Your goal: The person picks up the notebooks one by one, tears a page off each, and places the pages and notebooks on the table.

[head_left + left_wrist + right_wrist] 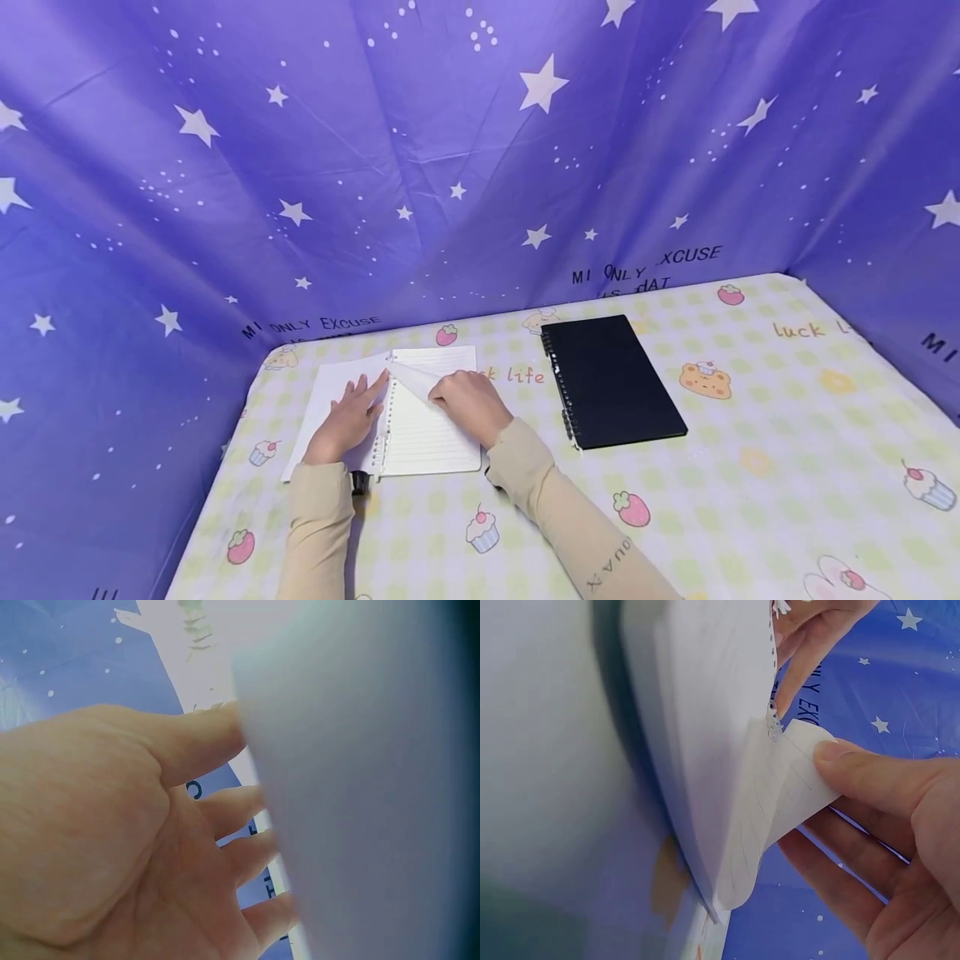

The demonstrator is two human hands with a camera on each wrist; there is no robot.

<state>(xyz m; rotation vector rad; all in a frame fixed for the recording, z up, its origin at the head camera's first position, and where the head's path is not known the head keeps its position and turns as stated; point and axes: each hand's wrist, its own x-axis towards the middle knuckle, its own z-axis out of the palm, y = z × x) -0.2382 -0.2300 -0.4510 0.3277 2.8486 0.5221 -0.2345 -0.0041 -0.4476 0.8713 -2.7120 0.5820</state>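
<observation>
An open ring-bound notebook with lined white pages lies at the left of the table. My left hand rests on its left side with fingers spread, the fingertips near the top of the ring binding. In the left wrist view, a blurred white page hides the fingertips. My right hand pinches a sheet of paper between thumb and fingers. That sheet is lifted and folded diagonally from the right-hand page, narrowing toward the upper rings.
A black-covered ring notebook lies closed right of the open one. The table carries a checked cloth with cupcakes, strawberries and bears. A purple star-patterned curtain hangs behind the table and along its sides.
</observation>
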